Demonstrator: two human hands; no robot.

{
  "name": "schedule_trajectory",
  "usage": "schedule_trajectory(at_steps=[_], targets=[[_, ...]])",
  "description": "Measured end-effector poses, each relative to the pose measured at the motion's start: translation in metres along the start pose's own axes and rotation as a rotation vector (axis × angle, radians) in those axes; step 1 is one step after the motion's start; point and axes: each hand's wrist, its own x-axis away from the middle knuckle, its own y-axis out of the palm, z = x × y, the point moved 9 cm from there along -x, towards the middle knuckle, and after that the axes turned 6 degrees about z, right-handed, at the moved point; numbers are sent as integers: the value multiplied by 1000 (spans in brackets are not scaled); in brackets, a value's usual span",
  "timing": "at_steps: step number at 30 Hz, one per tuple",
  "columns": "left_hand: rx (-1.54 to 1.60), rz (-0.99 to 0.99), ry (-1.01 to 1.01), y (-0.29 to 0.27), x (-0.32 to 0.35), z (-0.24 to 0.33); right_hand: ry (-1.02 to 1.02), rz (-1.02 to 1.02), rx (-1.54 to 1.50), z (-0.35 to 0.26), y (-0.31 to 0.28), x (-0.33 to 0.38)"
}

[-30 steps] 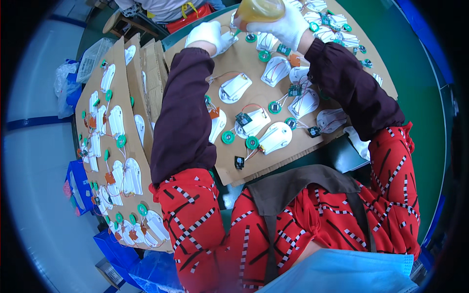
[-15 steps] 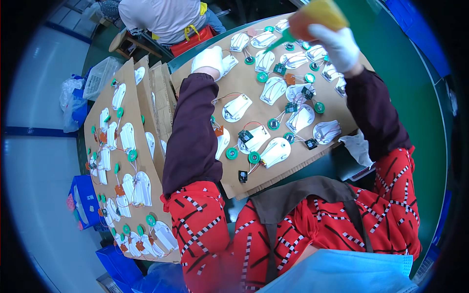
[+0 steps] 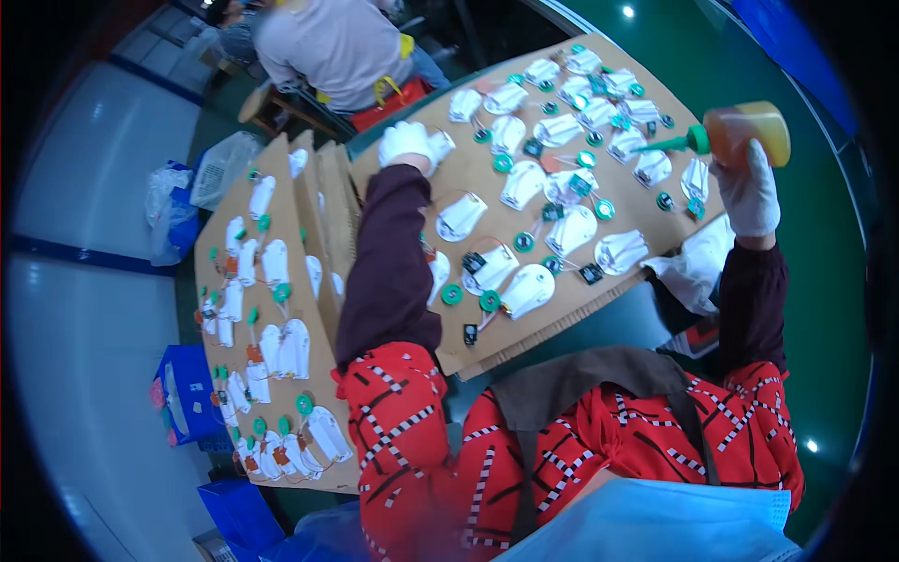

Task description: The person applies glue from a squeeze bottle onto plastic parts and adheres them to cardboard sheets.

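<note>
My right hand (image 3: 751, 193), in a white glove, grips an amber squeeze bottle (image 3: 745, 132) with a green nozzle pointing left over the right edge of a cardboard sheet (image 3: 476, 184). The sheet lies across my lap and carries several white plastic shells, green discs and small black parts joined by thin wires. My left hand (image 3: 410, 142), also gloved, presses flat on the far left part of that sheet, next to a white shell (image 3: 461, 214).
A second cardboard sheet (image 3: 270, 318) with similar white shells and green discs stands stacked with others at my left. A person in a light shirt (image 3: 335, 42) sits beyond the sheet. A white cloth (image 3: 698, 265) lies by my right arm. Blue bins (image 3: 183, 393) sit at the lower left.
My right hand has swung the amber bottle from above the sheet's far middle out to its right edge. My left hand has stayed pressed on the sheet.
</note>
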Motion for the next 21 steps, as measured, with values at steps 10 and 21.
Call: schedule_trajectory(at_steps=[10, 21], targets=[[-32, -109, -223, -13, 25, -15, 50, 148, -85, 11, -18, 28], [179, -69, -193, -34, 33, -28, 48, 72, -246, 9, -31, 45]])
